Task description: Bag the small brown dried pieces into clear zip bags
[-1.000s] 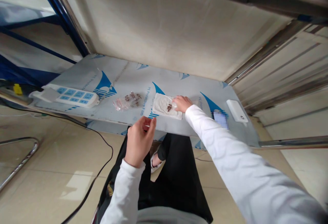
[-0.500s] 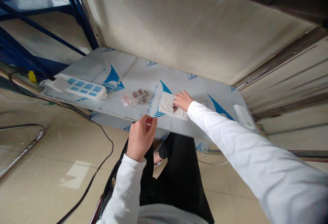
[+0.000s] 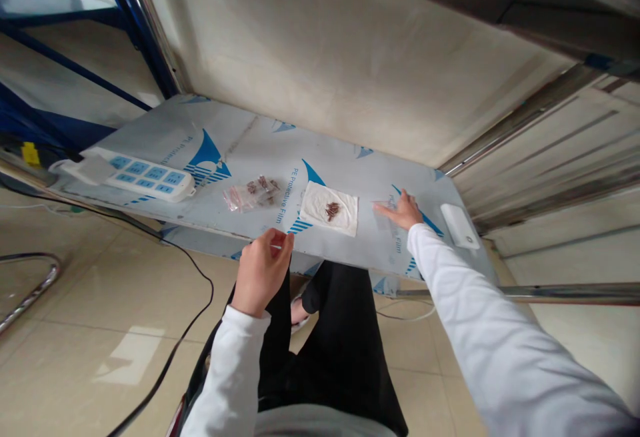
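My left hand hovers at the table's front edge with thumb and fingertips pinched together; whatever they may hold is too small to make out. Out to the right, my right hand reaches over the table with thumb and forefinger apart, at what looks like a clear plastic bag lying flat. Between the hands lies a white cloth or tissue, bearing a small heap of brown, screw-like pieces. Left of the cloth are small clear zip bags with similar brown pieces inside.
A white power strip with blue sockets and a plugged-in adapter sits on the left end of the film-covered table. At the right end lies a white oblong device. A black cable hangs down to the floor on the left.
My right hand has left the brown pieces on the cloth and moved right to the clear bag. The left hand keeps its pinch. The whole view has shifted slightly.
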`<control>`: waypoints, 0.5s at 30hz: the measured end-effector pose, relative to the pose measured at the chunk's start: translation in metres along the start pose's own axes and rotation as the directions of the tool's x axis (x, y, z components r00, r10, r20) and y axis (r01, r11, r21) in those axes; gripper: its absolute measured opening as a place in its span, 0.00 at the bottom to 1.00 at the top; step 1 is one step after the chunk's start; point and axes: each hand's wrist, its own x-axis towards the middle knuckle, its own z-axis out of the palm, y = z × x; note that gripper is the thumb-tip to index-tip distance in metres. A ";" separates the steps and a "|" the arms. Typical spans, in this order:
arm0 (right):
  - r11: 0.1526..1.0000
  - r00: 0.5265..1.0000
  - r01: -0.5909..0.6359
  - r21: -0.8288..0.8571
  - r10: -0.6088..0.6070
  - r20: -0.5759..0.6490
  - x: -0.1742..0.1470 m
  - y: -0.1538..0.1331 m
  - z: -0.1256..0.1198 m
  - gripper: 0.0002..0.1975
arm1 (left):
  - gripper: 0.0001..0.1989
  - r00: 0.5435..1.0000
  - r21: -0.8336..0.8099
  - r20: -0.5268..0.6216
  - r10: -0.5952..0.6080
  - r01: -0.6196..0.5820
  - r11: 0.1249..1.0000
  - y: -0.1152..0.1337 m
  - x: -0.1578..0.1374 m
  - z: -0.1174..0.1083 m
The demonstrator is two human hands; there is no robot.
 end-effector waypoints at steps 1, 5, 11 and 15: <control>0.999 0.998 -0.024 0.038 0.026 -0.050 -0.001 -0.002 -0.002 0.44 | 0.15 1.000 0.002 0.002 0.004 -0.004 1.000 0.000 0.000 0.001; 0.965 0.945 0.133 0.226 -0.055 -0.322 -0.008 -0.043 -0.015 0.29 | 0.14 1.000 0.016 -0.013 0.009 -0.009 1.000 0.000 0.000 0.003; 0.797 0.872 0.488 0.355 -0.464 -0.154 -0.044 -0.192 -0.001 0.17 | 0.14 1.000 -0.010 -0.018 -0.013 0.013 1.000 0.003 -0.002 -0.004; 0.848 0.917 0.367 0.381 -0.399 0.004 -0.056 -0.275 0.022 0.20 | 0.14 0.999 -0.043 -0.049 -0.023 0.021 0.999 -0.001 -0.006 -0.019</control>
